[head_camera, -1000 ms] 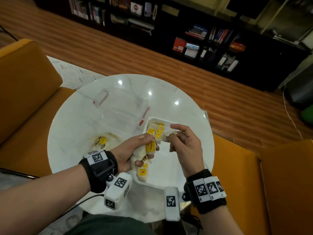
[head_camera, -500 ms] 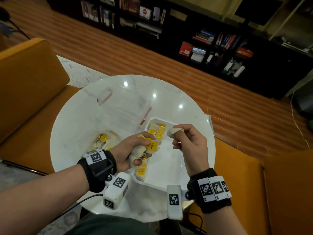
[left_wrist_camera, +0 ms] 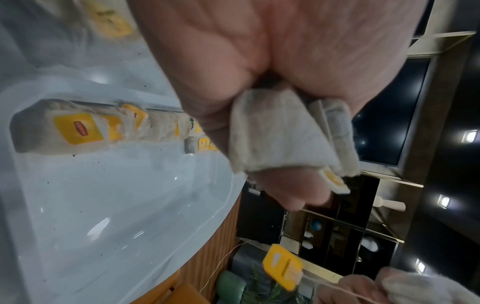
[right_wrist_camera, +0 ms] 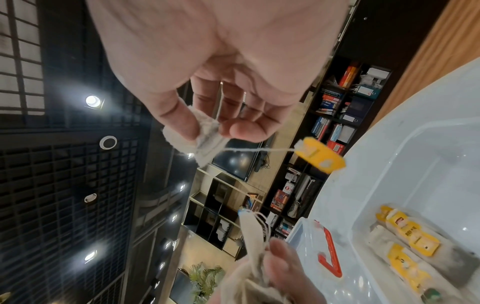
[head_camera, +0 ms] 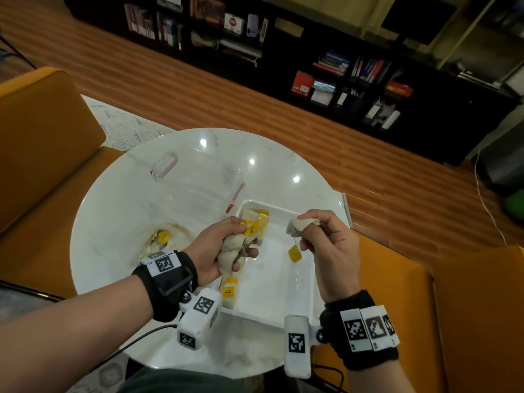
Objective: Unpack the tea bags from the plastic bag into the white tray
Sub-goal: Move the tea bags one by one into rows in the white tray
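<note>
My left hand (head_camera: 224, 245) grips a bunch of tea bags (head_camera: 232, 246) above the left side of the white tray (head_camera: 283, 279); the bunch (left_wrist_camera: 280, 135) fills the left wrist view. My right hand (head_camera: 320, 236) pinches a single tea bag (head_camera: 297, 225) over the tray's far right, its yellow tag (head_camera: 295, 254) dangling on a string. In the right wrist view thumb and forefinger pinch that bag (right_wrist_camera: 200, 142), and the tag (right_wrist_camera: 319, 157) hangs off to the side. Several tea bags (left_wrist_camera: 78, 131) lie in a row along the tray's left wall. A clear plastic bag (head_camera: 198, 182) lies flat beyond the tray.
The round white marble table (head_camera: 113, 211) carries a loose heap of tea bags (head_camera: 163, 239) at its left. Orange seats (head_camera: 42, 137) flank the table on both sides. A dark bookshelf (head_camera: 326, 66) stands across the wooden floor.
My right hand has pulled one tea bag away from the bunch, up and to the right; its tag now hangs free. The left hand keeps its grip on the bunch.
</note>
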`<state>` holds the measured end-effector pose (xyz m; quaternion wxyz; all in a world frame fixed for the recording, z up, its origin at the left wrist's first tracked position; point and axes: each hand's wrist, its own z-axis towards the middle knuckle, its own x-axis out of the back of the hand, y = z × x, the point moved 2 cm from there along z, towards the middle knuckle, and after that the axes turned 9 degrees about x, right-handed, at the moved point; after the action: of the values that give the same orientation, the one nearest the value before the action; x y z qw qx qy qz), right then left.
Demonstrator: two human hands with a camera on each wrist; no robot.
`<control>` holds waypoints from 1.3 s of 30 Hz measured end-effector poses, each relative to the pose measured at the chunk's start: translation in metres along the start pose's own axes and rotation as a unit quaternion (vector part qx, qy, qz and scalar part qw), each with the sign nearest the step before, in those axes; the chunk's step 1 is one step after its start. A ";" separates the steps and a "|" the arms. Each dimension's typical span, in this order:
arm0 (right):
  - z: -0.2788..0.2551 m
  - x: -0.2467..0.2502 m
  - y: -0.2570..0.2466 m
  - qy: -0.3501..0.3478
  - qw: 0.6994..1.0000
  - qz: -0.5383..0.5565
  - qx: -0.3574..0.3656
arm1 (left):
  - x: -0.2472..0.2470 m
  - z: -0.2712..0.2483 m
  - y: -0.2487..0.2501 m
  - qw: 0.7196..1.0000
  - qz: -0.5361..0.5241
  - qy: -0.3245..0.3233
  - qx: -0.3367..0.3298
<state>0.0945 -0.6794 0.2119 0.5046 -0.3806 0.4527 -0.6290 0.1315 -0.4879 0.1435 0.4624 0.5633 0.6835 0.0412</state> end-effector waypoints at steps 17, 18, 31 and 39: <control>0.003 -0.002 -0.017 0.001 0.998 -0.060 0.005 | -0.011 -0.006 -0.013 0.974 0.217 -0.060 0.000; 0.004 -0.004 -0.018 -0.002 0.998 -0.063 0.003 | -0.011 -0.006 -0.013 0.970 0.236 -0.055 -0.008; 0.009 -0.017 -0.020 -0.021 0.997 -0.079 -0.001 | -0.014 -0.003 -0.007 0.904 0.405 0.002 -0.139; 0.012 -0.005 -0.008 -0.024 0.977 -0.211 0.019 | -0.015 -0.003 -0.003 0.912 0.382 0.014 -0.148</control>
<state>0.1040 -0.6760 0.2232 0.3785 -0.4725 0.3382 -0.7205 0.1259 -0.4999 0.1521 0.4796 0.7059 0.4089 0.3232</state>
